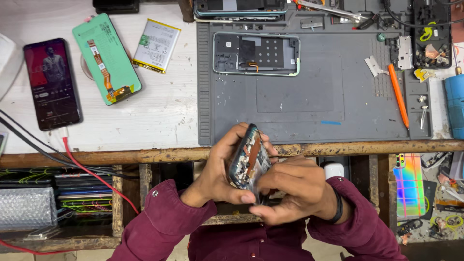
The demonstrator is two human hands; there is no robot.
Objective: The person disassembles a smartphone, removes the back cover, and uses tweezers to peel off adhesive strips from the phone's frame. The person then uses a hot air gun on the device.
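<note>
My left hand (220, 169) grips an opened phone body (249, 162), held tilted on its edge just below the front edge of the workbench. Its inside faces right, showing an orange flex cable. My right hand (290, 191) presses against the phone's lower inner side with fingers curled, thumb and fingertips pinching at its bottom edge. Both sleeves are maroon, and a dark band sits on my right wrist.
A grey repair mat (314, 96) holds a phone frame (256, 53), an orange pry tool (398, 94) and small parts. To the left lie a lit phone (52, 83) with a red cable, a green-backed screen panel (107, 58) and a battery (156, 46). Shelves sit below the bench.
</note>
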